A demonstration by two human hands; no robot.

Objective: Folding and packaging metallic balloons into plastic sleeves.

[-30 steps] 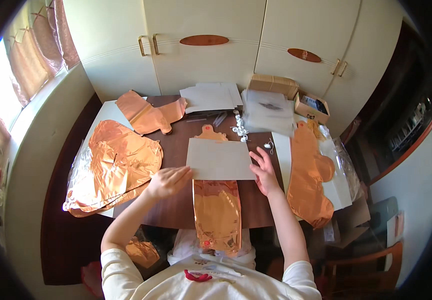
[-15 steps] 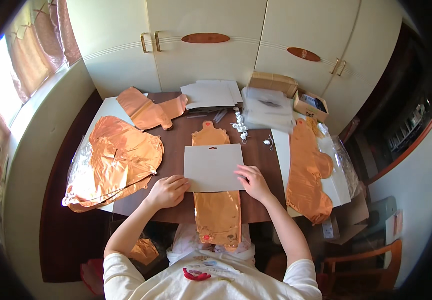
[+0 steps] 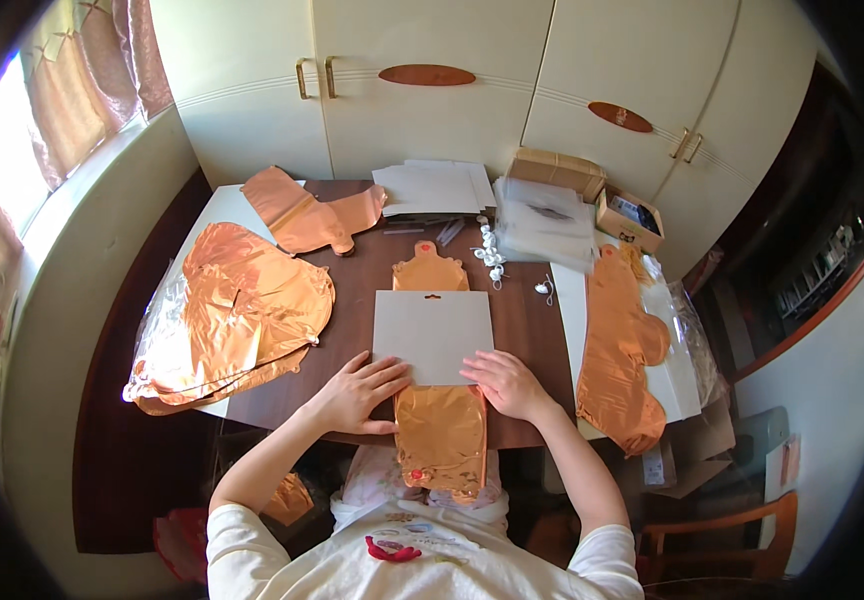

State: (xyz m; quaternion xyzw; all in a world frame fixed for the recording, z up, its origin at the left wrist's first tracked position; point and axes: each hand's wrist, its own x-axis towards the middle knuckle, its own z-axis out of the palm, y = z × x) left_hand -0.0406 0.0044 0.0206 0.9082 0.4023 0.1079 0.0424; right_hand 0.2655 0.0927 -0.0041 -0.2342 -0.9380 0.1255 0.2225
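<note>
the white card [image 3: 433, 335] lies flat on the long copper foil balloon [image 3: 440, 440], mid-bench. left hand [image 3: 357, 392] rests open at the card's near left corner, right hand [image 3: 505, 384] open on its near right edge, gripping nothing. card looks stiff and light, best held by its edges; the foil seems thin, slippery, crease-prone. beyond the card, paper stacks [image 3: 435, 187].

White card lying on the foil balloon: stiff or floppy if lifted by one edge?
The white card probably stays fairly stiff: it lies flat with straight edges. It looks thin, so likely light. On the glossy copper foil balloon it may slide.
</note>
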